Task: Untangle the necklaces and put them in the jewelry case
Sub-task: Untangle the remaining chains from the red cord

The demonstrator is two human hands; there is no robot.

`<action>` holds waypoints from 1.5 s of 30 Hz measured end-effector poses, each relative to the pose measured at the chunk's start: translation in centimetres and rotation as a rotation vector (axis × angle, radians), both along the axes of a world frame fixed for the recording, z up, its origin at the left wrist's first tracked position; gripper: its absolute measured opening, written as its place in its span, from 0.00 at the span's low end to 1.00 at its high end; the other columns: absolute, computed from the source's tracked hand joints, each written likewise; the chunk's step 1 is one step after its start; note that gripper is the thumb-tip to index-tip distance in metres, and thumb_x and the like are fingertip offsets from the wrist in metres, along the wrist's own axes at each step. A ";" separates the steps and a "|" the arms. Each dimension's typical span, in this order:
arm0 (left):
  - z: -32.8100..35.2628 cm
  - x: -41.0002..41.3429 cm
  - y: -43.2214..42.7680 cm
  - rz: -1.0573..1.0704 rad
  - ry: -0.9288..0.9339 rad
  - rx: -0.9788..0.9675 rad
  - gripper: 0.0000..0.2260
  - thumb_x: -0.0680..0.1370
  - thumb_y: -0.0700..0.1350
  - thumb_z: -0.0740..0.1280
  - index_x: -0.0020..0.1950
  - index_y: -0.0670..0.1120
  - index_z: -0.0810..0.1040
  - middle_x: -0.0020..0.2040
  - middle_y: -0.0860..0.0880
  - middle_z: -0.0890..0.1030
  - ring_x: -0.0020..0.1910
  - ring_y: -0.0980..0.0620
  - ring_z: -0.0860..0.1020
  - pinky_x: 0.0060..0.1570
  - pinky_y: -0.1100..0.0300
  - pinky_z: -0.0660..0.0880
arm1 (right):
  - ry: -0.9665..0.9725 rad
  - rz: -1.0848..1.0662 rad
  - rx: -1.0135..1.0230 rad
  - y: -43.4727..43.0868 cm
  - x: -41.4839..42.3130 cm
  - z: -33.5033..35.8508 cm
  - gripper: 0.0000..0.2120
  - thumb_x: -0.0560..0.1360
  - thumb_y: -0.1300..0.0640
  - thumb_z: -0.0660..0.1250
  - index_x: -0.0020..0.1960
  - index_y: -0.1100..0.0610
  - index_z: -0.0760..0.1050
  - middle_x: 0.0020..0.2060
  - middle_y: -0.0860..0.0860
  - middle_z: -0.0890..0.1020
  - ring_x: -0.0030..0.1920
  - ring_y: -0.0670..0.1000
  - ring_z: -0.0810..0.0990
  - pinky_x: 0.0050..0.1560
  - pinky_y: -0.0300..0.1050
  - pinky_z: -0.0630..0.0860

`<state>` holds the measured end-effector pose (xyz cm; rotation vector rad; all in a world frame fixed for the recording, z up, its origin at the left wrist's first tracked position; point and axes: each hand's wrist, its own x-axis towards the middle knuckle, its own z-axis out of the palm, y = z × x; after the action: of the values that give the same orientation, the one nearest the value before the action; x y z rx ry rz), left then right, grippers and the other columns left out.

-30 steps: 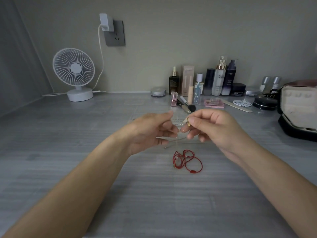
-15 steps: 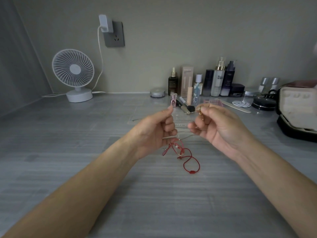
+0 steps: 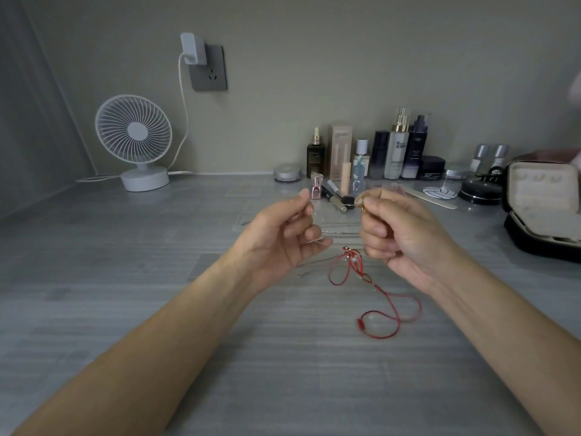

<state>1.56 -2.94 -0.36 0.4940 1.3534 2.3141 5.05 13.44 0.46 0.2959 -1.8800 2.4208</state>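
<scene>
Both hands are raised above the grey table (image 3: 125, 309). The left hand (image 3: 276, 237) and the right hand (image 3: 399, 234) each pinch an end of a thin silver chain (image 3: 339, 228) stretched between them. A red cord necklace (image 3: 377, 297) hangs from this chain, its lower loop lying on the table. The jewelry case (image 3: 540, 209) stands open, right of the hands; I cannot tell what is in its compartments

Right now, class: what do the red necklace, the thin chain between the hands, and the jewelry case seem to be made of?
Red necklace: looks like matte cord, limp, with small beads or fittings. Thin chain: probably metal, pale and faintly glinting, stretched between left hand and right hand. Jewelry case: dark shell, likely leather or faux leather; cream lining looks soft, perhaps velvet.
</scene>
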 end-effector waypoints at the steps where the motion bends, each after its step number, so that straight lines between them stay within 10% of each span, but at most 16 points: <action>1: -0.1 0.0 0.1 0.002 0.006 -0.026 0.10 0.70 0.50 0.64 0.31 0.47 0.72 0.20 0.54 0.61 0.23 0.57 0.66 0.38 0.59 0.78 | 0.000 0.008 -0.002 0.0 0.1 0.0 0.11 0.79 0.63 0.54 0.40 0.57 0.70 0.20 0.48 0.68 0.18 0.43 0.58 0.24 0.37 0.50; 11: -3.4 0.2 2.1 -0.073 0.333 -0.469 0.10 0.75 0.38 0.67 0.56 0.45 0.77 0.51 0.49 0.81 0.51 0.55 0.79 0.54 0.63 0.73 | 0.049 0.032 -0.005 0.5 0.7 1.0 0.09 0.79 0.60 0.53 0.42 0.56 0.68 0.43 0.52 0.85 0.16 0.43 0.64 0.25 0.40 0.48; 20: -4.1 1.3 4.0 -0.057 0.539 -0.619 0.09 0.74 0.34 0.67 0.53 0.39 0.79 0.36 0.56 0.79 0.34 0.65 0.76 0.43 0.73 0.73 | 0.107 0.083 -0.097 0.6 0.7 1.8 0.09 0.78 0.59 0.53 0.42 0.54 0.69 0.45 0.49 0.85 0.15 0.41 0.61 0.21 0.33 0.51; 24: -3.8 1.2 3.7 -0.035 0.446 -0.587 0.09 0.73 0.33 0.67 0.39 0.47 0.78 0.30 0.56 0.81 0.31 0.63 0.77 0.38 0.71 0.74 | 0.126 0.092 -0.143 1.1 0.6 2.0 0.05 0.72 0.56 0.56 0.39 0.53 0.69 0.43 0.49 0.85 0.14 0.41 0.61 0.21 0.34 0.51; 34: -2.0 0.7 1.7 -0.004 0.242 -0.428 0.09 0.76 0.33 0.62 0.39 0.44 0.74 0.31 0.51 0.80 0.32 0.56 0.79 0.41 0.65 0.76 | 0.009 -0.046 -0.232 2.8 0.2 1.8 0.03 0.64 0.57 0.63 0.35 0.52 0.68 0.25 0.48 0.79 0.16 0.42 0.63 0.19 0.30 0.59; 45: -1.3 0.5 1.3 -0.032 -0.018 -0.385 0.09 0.77 0.37 0.59 0.37 0.43 0.73 0.29 0.49 0.69 0.23 0.56 0.65 0.23 0.65 0.63 | -0.198 -0.076 0.438 3.6 0.0 1.2 0.05 0.74 0.56 0.66 0.42 0.58 0.76 0.28 0.51 0.78 0.21 0.44 0.71 0.29 0.39 0.76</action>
<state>2.03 -1.67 -1.64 0.3660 1.7151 1.9577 5.02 17.00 1.71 -0.0005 -2.4491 2.0335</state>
